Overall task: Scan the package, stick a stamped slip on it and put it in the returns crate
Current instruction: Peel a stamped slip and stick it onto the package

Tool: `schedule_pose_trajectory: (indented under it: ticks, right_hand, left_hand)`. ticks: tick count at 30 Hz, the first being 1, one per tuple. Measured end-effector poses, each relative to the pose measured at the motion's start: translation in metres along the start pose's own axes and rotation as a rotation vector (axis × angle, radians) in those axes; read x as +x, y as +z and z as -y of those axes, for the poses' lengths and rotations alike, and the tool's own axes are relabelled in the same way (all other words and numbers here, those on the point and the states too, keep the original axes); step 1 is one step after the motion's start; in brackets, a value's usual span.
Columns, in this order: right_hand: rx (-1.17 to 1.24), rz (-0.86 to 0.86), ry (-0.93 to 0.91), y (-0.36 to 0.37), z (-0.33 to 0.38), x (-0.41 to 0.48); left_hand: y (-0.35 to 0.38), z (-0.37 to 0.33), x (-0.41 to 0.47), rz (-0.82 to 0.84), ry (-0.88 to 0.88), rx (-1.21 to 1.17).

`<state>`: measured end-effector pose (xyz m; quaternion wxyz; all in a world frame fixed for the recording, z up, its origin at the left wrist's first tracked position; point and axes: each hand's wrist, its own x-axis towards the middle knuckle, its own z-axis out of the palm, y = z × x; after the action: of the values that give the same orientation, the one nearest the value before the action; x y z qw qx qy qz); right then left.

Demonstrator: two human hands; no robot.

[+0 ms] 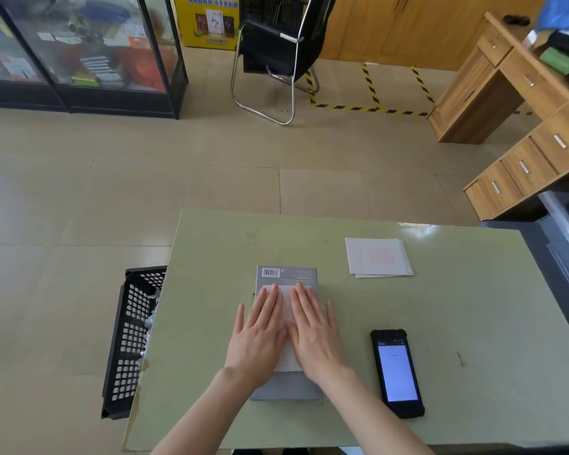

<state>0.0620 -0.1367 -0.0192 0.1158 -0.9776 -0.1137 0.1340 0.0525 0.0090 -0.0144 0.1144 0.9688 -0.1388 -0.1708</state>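
Package [286,387] under slip [287,356], both flat beneath left hand [258,339] and right hand [316,339], grip open, palms down, grasping nothing.

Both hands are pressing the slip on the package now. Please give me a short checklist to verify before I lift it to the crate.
1. Slip lies on the package: ok.
2. Slip stuck at all edges: cannot tell, left hand and right hand cover it.
3. Barcode not covered: ok.
4. Scan done: cannot tell, the phone screen is unreadable.
5. Crate has room: cannot tell, the table hides part of it.
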Motion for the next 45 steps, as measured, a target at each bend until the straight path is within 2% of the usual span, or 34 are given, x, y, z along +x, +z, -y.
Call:
schedule_pose_trajectory:
  ticks: [3,7,10,13,14,16,18,22,25,27,30,32,35,37,42,45]
  right_hand:
    - [-0.021,-0.032,0.011,0.010,-0.005,-0.001]
    - [-0.003,-0.065,-0.006,0.018,-0.008,0.001]
    - [0.180,-0.142,-0.031,0.018,-0.012,0.000]
    - [0.418,-0.398,0.254,0.013,-0.032,-0.004]
    - [0.457,-0.418,0.372,0.012,-0.042,-0.004]
    - [0.467,-0.253,0.531,0.012,-0.059,0.000]
    - [0.473,-0.056,0.593,0.014,-0.066,0.010]
    - [0.612,0.008,0.682,0.022,-0.060,0.031]
    - [0.641,0.042,0.672,0.024,-0.055,0.034]
    - [0.704,-0.047,0.655,0.014,-0.057,0.032]
    - [0.882,-0.221,0.531,-0.018,-0.066,0.024]
    - [1.040,-0.236,0.444,-0.046,-0.070,0.019]
    - [1.276,-0.111,0.307,-0.082,-0.067,0.011]
    - [1.352,-0.029,0.237,-0.098,-0.057,0.006]
    - [1.459,0.112,0.093,-0.117,-0.028,-0.003]
    - [1.425,0.211,-0.033,-0.121,-0.013,-0.007]
  left_hand:
    - [0.010,0.004,-0.001,0.001,-0.010,0.042]
    - [0.014,0.004,0.001,-0.100,-0.010,0.000]
    - [0.016,0.006,-0.001,-0.121,-0.009,-0.115]
    - [0.011,0.007,-0.006,-0.221,-0.052,-0.299]
    - [0.008,0.006,-0.010,-0.268,-0.072,-0.334]
    - [0.006,0.004,-0.018,-0.336,-0.106,-0.371]
    - [0.006,0.002,-0.023,-0.367,-0.151,-0.410]
    - [0.009,0.003,-0.034,-0.360,-0.205,-0.433]
    - [0.010,0.002,-0.041,-0.335,-0.221,-0.450]
    - [0.007,-0.001,-0.042,-0.336,-0.226,-0.447]
    - [-0.006,-0.012,-0.035,-0.382,-0.261,-0.498]
    - [-0.020,-0.025,-0.026,-0.425,-0.268,-0.563]
    - [-0.046,-0.051,-0.011,-0.419,-0.289,-0.817]
    - [-0.062,-0.064,-0.005,-0.386,-0.307,-1.034]
    - [-0.087,-0.067,-0.013,-0.453,-0.382,-1.166]
    - [-0.094,-0.054,-0.027,-0.513,-0.475,-1.237]
